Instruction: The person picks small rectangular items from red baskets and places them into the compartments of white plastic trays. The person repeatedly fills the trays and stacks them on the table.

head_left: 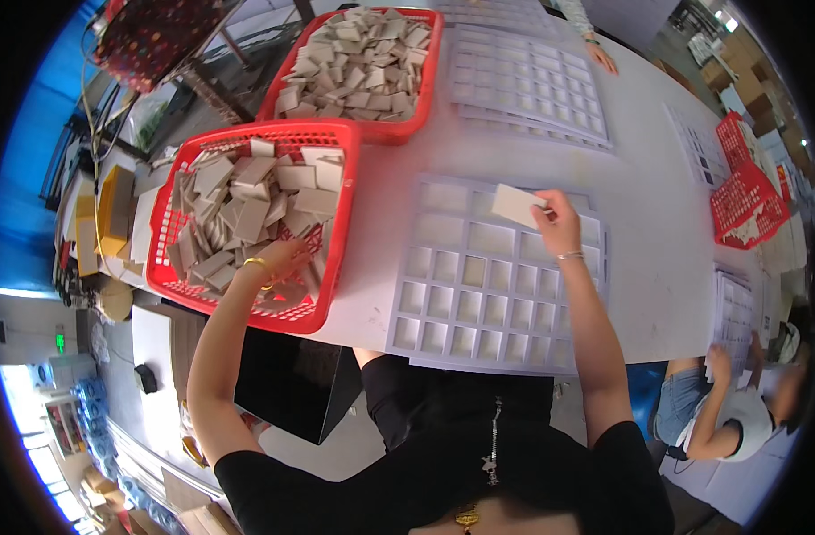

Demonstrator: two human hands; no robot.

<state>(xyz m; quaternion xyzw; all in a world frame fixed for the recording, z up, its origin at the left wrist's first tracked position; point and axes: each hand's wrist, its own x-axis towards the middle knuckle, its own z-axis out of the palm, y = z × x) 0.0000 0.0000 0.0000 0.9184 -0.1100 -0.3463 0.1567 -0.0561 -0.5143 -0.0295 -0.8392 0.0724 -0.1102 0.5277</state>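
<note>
My right hand (561, 223) is closed on one corner of a pale rectangular tile (514, 206), held above the upper part of a white tray (404, 314) divided into square and rectangular compartments. Pale pieces appear to lie in its compartments. On the left, my left hand (287, 260) reaches down into a red plastic basket (347, 178) heaped with loose pale tiles (247, 218). Its fingers dip among the tiles near the basket's right side and are partly hidden, so I cannot tell whether they grip one.
Behind the near basket stands a second red basket (432, 71) full of similar tiles. More compartment trays (528, 85) are stacked at the far side, where another person's hand (601, 58) rests. At right are red baskets (746, 214) and a seated person (724, 419) handling a tray.
</note>
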